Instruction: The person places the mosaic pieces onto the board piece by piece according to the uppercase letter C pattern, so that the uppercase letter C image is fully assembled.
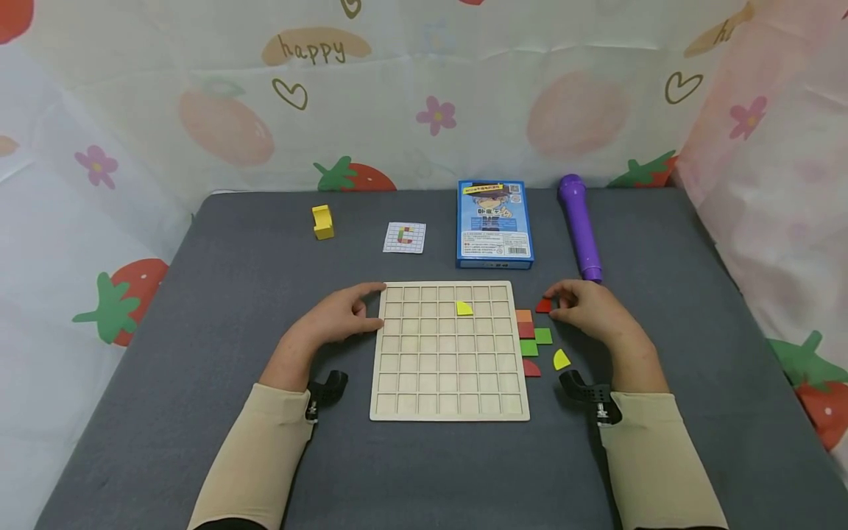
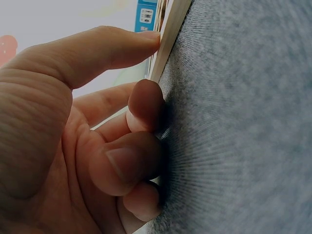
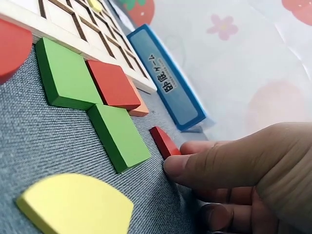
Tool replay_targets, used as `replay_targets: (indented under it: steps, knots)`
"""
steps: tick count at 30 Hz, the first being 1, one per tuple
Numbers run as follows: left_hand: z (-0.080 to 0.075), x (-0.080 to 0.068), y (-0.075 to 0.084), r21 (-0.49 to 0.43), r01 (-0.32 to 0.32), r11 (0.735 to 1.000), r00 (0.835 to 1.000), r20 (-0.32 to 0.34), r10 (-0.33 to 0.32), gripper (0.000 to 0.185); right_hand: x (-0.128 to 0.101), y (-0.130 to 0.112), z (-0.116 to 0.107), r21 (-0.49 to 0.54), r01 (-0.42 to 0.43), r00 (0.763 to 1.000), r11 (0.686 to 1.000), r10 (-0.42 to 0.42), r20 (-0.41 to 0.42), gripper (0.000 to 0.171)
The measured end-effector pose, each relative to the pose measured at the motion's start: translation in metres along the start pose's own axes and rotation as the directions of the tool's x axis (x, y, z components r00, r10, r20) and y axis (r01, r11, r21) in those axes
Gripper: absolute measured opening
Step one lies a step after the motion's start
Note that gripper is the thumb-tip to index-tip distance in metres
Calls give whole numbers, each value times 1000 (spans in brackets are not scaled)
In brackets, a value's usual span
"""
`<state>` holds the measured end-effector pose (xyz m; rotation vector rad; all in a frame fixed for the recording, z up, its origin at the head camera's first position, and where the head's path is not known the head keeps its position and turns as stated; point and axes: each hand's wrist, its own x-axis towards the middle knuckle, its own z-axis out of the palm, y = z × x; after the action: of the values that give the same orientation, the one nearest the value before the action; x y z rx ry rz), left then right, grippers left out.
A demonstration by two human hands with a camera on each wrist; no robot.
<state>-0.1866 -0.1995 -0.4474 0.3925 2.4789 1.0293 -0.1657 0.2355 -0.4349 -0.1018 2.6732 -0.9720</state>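
A small red piece (image 1: pixel 543 305) lies flat on the grey table (image 1: pixel 232 294), just off the right edge of the wooden grid board (image 1: pixel 449 352) near its far right corner; it is wedge-like, and in the right wrist view (image 3: pixel 165 141) its long side runs away from the thumb toward the blue box (image 3: pixel 165 80). The right hand (image 1: pixel 586 309) rests on the table beside it, forearm coming in from the near edge, fingers curled loosely with thumb (image 3: pixel 204 163) and fingertips touching the piece; whether they actually pinch it cannot be told. The left hand (image 1: pixel 341 315) lies at the board's left edge near its far left corner, thumb (image 2: pixel 107 48) stretched along the board's rim, the other fingers (image 2: pixel 144 105) bent and pressing against the edge and the cloth. One yellow quarter-round piece (image 1: pixel 464 308) sits in a cell of the board. Between the board and the right hand lie orange, red and green squares (image 1: pixel 532 333) and another yellow piece (image 1: pixel 561 359).
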Motion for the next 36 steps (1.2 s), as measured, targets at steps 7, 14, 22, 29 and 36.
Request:
replay_targets:
  steps: [7,14,22,29,36]
  knots:
    - [0,1,-1,5,8,1000,1000,-1,-8,69,0,-3,0,-5,2,1000,1000,-2,13,34]
    - [1,1,0,9,12,1000,1000,-2,-12,69,-2,-7,2,11,14,999,1000,-15,38,36]
    - [0,1,-1,12,12,1000,1000,2,-12,70,-3,-15,4,112,56,972,992,-80,221,31]
    - [0,1,-1,6,19,1000,1000,2,-19,70,-2,-17,9,77,54,964,996,-72,258,21]
    - [0,1,0,-3,9,1000,1000,2,-9,69,-2,-22,12,38,47,972,998,-55,231,25]
